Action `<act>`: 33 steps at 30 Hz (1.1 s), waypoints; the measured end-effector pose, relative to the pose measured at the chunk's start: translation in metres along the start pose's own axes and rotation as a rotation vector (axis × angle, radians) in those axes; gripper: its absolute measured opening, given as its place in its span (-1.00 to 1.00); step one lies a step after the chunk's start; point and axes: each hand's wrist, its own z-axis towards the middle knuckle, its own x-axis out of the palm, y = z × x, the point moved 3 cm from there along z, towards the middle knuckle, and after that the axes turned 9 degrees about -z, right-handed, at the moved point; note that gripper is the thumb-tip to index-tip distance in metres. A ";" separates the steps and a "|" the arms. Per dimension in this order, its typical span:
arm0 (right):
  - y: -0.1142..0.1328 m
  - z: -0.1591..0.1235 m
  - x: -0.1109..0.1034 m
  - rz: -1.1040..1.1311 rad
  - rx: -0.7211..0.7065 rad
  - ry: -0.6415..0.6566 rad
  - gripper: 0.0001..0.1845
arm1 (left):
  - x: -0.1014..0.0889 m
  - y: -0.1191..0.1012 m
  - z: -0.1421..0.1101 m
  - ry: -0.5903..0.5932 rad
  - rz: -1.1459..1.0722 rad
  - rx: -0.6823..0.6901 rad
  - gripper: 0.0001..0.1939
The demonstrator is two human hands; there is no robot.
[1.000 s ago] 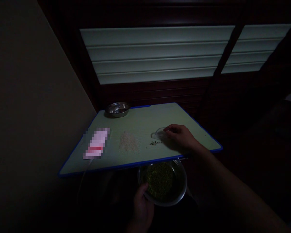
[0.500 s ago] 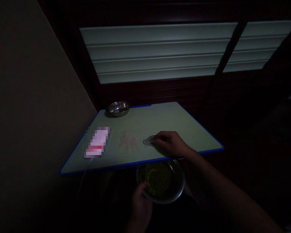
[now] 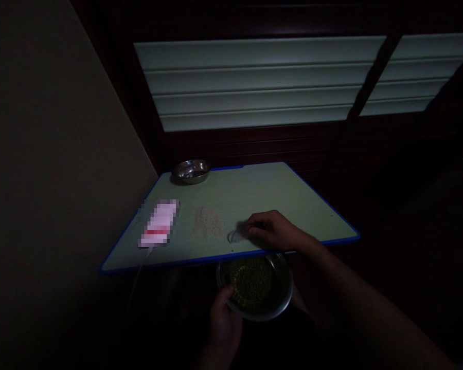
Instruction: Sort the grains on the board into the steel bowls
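Note:
My left hand (image 3: 224, 321) grips the near-left rim of a metal bowl (image 3: 280, 309), its thumb over the edge. Inside the bowl lie small green beans (image 3: 251, 282); the bowl is below the front edge of the table. Over the tabletop, my right hand (image 3: 272, 228) is closed on a translucent spoon (image 3: 236, 235), whose blurred end points left and sits low by the surface. Left of the spoon, a spread heap of pale grains (image 3: 209, 223) lies on the tabletop. A tiny dark speck (image 3: 232, 251) is near the front edge.
The pale green table (image 3: 262, 185) has a blue rim. A shiny metal bowl (image 3: 192, 172) stands at its back left corner, its contents unclear. A pixelated phone (image 3: 159, 223) with a cable (image 3: 141, 267) lies at the left. Behind are dark wooden panels with pale slats (image 3: 262, 82). The room is dim.
My right hand has tilted the spoon, and its end has come slightly toward the front edge. The view has shifted a little. My left hand keeps its hold on the bowl.

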 end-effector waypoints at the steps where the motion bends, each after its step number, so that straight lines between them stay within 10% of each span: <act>1: 0.002 -0.001 0.001 0.011 -0.011 0.023 -0.82 | 0.000 0.000 0.000 -0.008 0.001 -0.002 -0.49; 13: 0.002 -0.015 0.002 0.155 -0.056 0.051 -0.87 | -0.004 0.001 0.005 0.011 -0.008 0.002 -0.48; 23: -0.027 -0.026 -0.018 0.051 0.290 -0.592 -0.84 | -0.006 0.009 0.000 -0.033 0.044 -0.041 -0.59; 33: -0.021 -0.021 -0.011 -0.054 0.246 -0.505 -0.84 | -0.006 0.009 -0.004 -0.035 0.039 -0.057 -0.53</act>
